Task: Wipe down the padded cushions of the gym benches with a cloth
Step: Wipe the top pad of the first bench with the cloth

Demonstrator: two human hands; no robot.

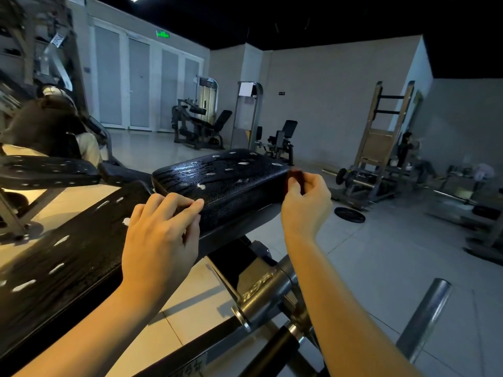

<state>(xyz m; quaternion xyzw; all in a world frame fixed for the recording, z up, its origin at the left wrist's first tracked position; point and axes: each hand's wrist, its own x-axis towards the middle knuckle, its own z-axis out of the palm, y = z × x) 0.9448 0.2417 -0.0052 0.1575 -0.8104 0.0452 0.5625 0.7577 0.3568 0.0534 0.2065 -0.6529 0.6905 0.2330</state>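
- dark red cloth (295, 177) mostly hidden behind right hand (306, 202); fingers pinch it against seat cushion (226, 183) end
- left hand (160, 235) rests on cushion's near edge, fingers bent

Almost no writing could be read. A green lit sign (162, 34) hung above the white doors (138, 83), but its pale characters were too blurred to make out. On the metal tube (261, 282) of the frame under the cushion (231, 180) stood raised letters, turned away from the camera and not legible. The dark bar (174, 357) at the bottom edge carried pale marks like digits, cut off and unclear. A small dark plate (281, 93) on the far wall, a white sheet (246, 89) on a grey machine and a tag (57, 40) on the left rack showed no readable words.
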